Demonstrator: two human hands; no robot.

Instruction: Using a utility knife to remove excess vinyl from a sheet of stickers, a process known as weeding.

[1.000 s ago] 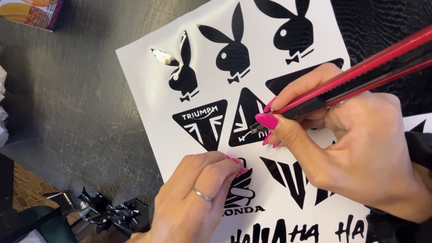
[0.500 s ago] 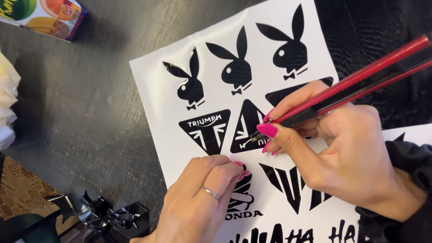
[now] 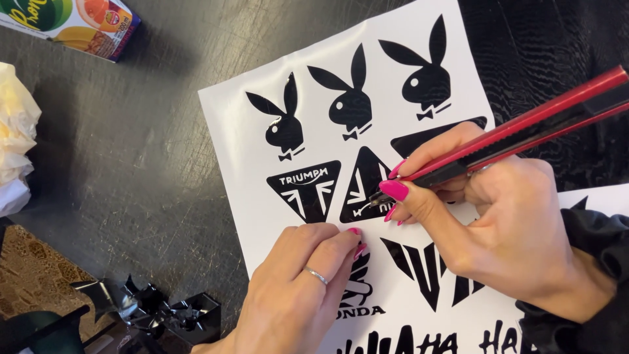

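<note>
A white sticker sheet (image 3: 229,118) with black rabbit-head shapes, triangular emblems and lettering lies on a dark table. My right hand (image 3: 498,229) grips a red and black utility knife (image 3: 524,134), whose tip rests on the middle black triangular sticker (image 3: 360,177). My left hand (image 3: 295,295), a ring on one finger, presses down on the sheet just below the triangles, fingers curled and flat against the paper, partly hiding a black winged emblem.
A colourful juice carton (image 3: 72,19) lies at the top left. Crumpled pale paper (image 3: 16,137) sits at the left edge. Black peeled vinyl scraps (image 3: 154,314) are heaped at the lower left, next to a brown patterned surface (image 3: 33,278).
The view has shifted, so the sheet sits further right and lower in frame. The leftmost rabbit's light peeled patch is gone. Both hands stay on the sheet, knife tip at the triangle.
</note>
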